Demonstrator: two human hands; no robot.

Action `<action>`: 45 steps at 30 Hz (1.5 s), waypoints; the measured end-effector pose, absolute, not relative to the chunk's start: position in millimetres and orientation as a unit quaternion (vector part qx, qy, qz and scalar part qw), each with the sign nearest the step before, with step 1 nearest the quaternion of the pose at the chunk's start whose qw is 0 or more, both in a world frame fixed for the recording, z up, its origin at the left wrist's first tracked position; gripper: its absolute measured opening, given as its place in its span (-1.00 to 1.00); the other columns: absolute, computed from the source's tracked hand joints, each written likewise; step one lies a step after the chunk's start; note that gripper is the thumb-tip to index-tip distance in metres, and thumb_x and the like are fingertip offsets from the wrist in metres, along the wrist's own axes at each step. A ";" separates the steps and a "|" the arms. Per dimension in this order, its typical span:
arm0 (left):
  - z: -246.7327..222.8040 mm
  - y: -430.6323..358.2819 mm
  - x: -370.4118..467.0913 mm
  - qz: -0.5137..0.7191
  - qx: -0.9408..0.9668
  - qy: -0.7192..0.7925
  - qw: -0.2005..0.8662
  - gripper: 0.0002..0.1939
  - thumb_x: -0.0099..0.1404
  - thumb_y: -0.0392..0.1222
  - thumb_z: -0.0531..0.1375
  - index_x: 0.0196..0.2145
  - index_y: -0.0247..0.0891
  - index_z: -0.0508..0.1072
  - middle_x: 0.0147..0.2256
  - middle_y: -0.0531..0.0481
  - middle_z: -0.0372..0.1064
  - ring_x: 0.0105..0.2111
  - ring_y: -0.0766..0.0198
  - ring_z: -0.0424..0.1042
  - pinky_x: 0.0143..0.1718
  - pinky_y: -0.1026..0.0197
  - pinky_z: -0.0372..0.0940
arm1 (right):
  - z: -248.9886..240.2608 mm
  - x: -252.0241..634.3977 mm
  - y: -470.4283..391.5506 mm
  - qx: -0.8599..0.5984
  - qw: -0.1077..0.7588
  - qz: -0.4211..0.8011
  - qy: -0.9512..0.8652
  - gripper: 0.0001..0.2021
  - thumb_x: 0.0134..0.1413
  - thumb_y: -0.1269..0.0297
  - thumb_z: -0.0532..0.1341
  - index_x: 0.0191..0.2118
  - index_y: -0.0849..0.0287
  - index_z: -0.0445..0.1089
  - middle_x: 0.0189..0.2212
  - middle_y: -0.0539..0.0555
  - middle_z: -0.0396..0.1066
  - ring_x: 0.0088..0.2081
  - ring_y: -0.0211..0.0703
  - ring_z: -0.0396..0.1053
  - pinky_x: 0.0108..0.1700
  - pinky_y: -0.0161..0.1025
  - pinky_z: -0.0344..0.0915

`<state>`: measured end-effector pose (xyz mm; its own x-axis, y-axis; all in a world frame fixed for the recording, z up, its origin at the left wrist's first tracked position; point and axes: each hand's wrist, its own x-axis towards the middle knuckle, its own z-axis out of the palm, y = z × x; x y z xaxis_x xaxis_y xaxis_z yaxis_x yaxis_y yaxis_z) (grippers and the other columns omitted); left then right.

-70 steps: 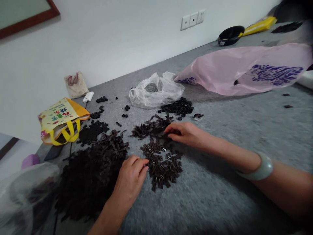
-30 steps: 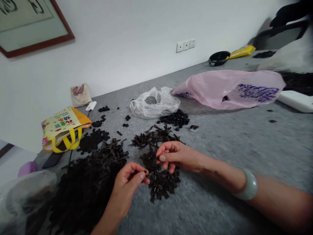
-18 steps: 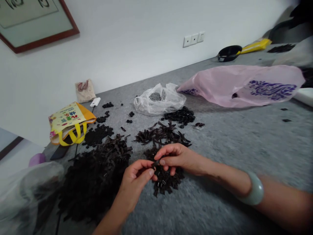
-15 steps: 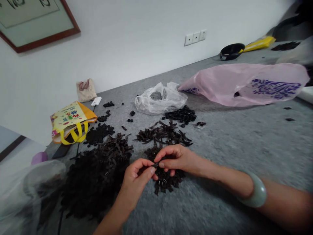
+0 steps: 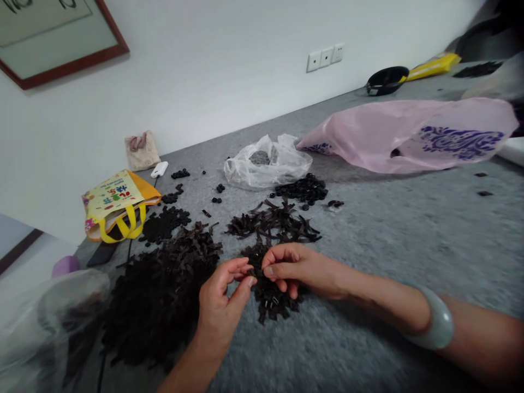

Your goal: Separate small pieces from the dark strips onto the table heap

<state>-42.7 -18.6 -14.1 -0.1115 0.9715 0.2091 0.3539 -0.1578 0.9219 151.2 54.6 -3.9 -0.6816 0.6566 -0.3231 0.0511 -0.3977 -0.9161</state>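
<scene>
My left hand (image 5: 221,289) and my right hand (image 5: 297,268) meet over the table, thumb and fingertips pinched at both ends of a short dark strip (image 5: 257,272). Its details are too small to make out. Beneath the hands lies a small heap of dark pieces (image 5: 273,310) with shiny bits in it, partly hidden by them. To the left spreads a large pile of black strips (image 5: 159,300). Beyond the hands is another heap of loose dark strips (image 5: 274,221). A pale green bangle (image 5: 440,322) circles my right forearm.
Round black pieces (image 5: 303,190) lie beside a clear plastic bag (image 5: 241,174), more (image 5: 167,222) near a yellow handled bag (image 5: 108,196). A pink plastic bag (image 5: 368,134) stretches along the back right. A black bowl (image 5: 387,82) stands by the wall.
My hands have drawn slightly apart, the left shifting left and the right a little to the right. More of the dark strip shows between the fingertips. The view has shifted slightly.
</scene>
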 end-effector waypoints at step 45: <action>-9.7 -14.7 -38.0 0.487 0.323 0.564 0.584 -0.79 0.08 -0.16 0.39 -0.33 -0.27 0.52 -0.41 0.02 0.52 -0.42 0.27 0.53 -0.35 0.26 0.36 | -7.6 145.7 49.3 -0.361 0.224 0.718 -0.551 -0.75 -0.04 0.17 0.35 -0.30 0.20 0.38 -0.52 -0.07 0.38 -0.55 -0.41 0.29 -0.59 -0.48 0.21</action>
